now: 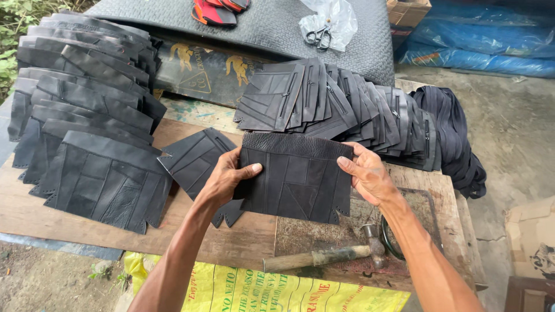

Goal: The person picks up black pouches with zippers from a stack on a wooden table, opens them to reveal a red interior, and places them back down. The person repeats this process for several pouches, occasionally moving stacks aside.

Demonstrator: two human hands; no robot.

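Meanwhile, at centre frame, both hands hold a black stitched leather panel [296, 176] just above a wooden desk [243, 237]. The left hand [222, 180] has its grip clamped on the panel's left edge, thumb across the front; the right hand [367, 173] pinches the right edge, fingers curled behind. A second panel [193, 159] lies partly under the held one, touching it at the lower left.

At the left of the frame a fanned stack of finished panels [87, 127] leans toward the desk's near edge; another fan [347, 107], with zips, spreads across the upper centre, beside a bundle of dark zipper tape [454, 138] at the right. A hammer [324, 254] rests just below the held piece, its head near the right wrist. Scissors [319, 37] lie on a plastic bag at the top, on a grey mat [272, 26].

The held panel is limp and gripped only at its sides, so a slack pinch would probably let it sag or slip onto the hammer. The right forearm hangs close above the hammer head; a downward move could knock it off the near edge. The lower-left stack overhangs the board and looks liable to slide if bumped.
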